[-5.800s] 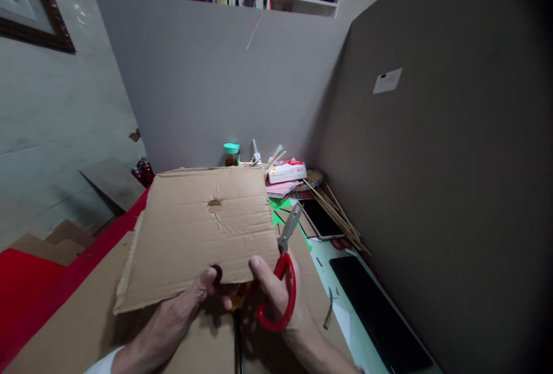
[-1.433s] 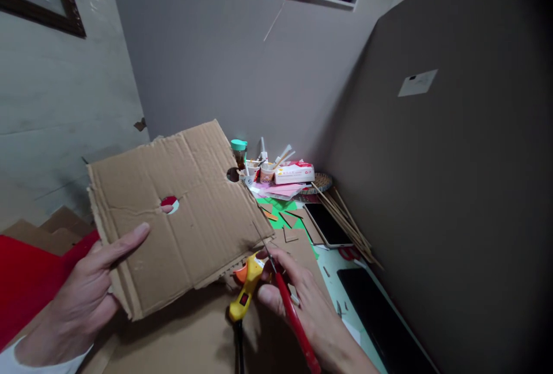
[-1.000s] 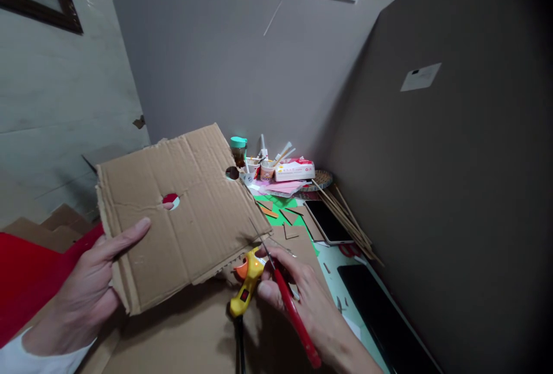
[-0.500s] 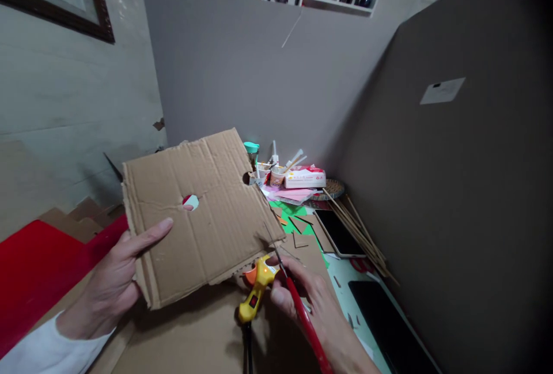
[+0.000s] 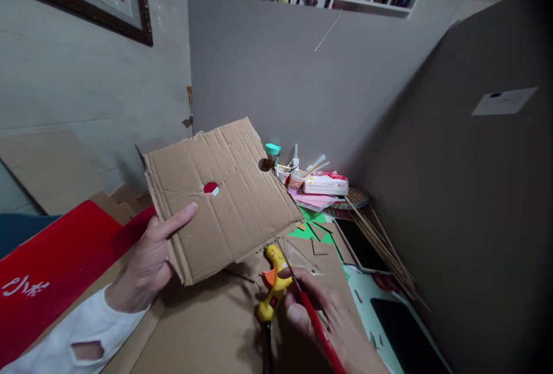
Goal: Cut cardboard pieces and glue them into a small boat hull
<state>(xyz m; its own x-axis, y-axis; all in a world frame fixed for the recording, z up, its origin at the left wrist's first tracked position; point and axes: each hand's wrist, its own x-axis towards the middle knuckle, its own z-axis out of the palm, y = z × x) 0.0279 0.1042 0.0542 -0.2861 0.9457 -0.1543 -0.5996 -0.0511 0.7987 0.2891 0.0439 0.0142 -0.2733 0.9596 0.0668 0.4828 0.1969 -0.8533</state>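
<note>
My left hand (image 5: 147, 264) grips the left edge of a square cardboard sheet (image 5: 242, 212) with a small hole in its middle, holding it tilted above the table. My right hand (image 5: 328, 316) is closed round red-handled scissors (image 5: 317, 328), whose blades point up toward the sheet's lower right edge. A yellow glue gun (image 5: 274, 287) with an orange nozzle lies on the brown cardboard base (image 5: 207, 333) just left of my right hand.
At the back stand a teal-lidded jar (image 5: 272, 152), cups with brushes (image 5: 296, 175) and a red-white box (image 5: 325, 182). Green paper scraps (image 5: 317, 230), a phone (image 5: 362, 244), wooden sticks (image 5: 389, 250) and a dark tablet (image 5: 406, 339) lie right. Grey partitions close off the back and right. Red board (image 5: 52, 282) at left.
The view has swung to the left, so everything sits further right in frame. The sheet has pulled slightly away from the scissors. Both hands keep their grips.
</note>
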